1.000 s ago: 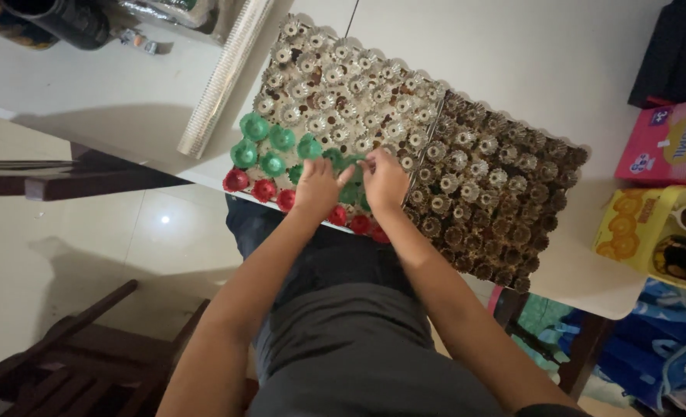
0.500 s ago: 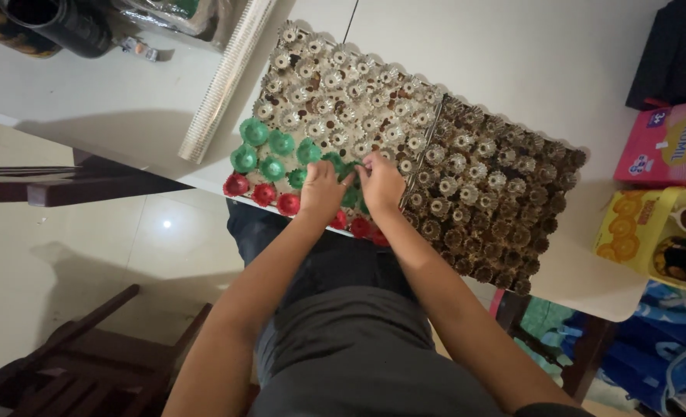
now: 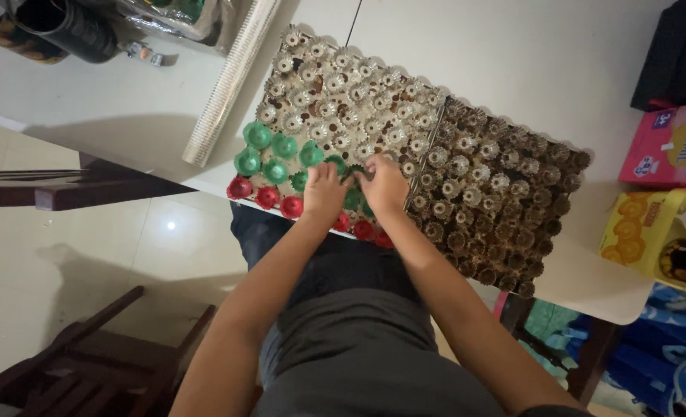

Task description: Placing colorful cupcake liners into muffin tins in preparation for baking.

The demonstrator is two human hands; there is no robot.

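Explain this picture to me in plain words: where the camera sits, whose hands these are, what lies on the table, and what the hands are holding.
There is no machine here. The single view comes from a camera worn on a person's head, looking down past their own arms.

The left hand and right hand meet side by side at the near edge of a white table. On it lie two trays of small fluted moulds: a pale tray and a darker tray to its right. The pale tray's near-left corner holds green filled cups and, nearest the person, a row of red filled cups.

The fingers press down among the green and red cups; whether they grip one cannot be told. A foil roll lies to the left, and a pink box and a yellow box to the right.
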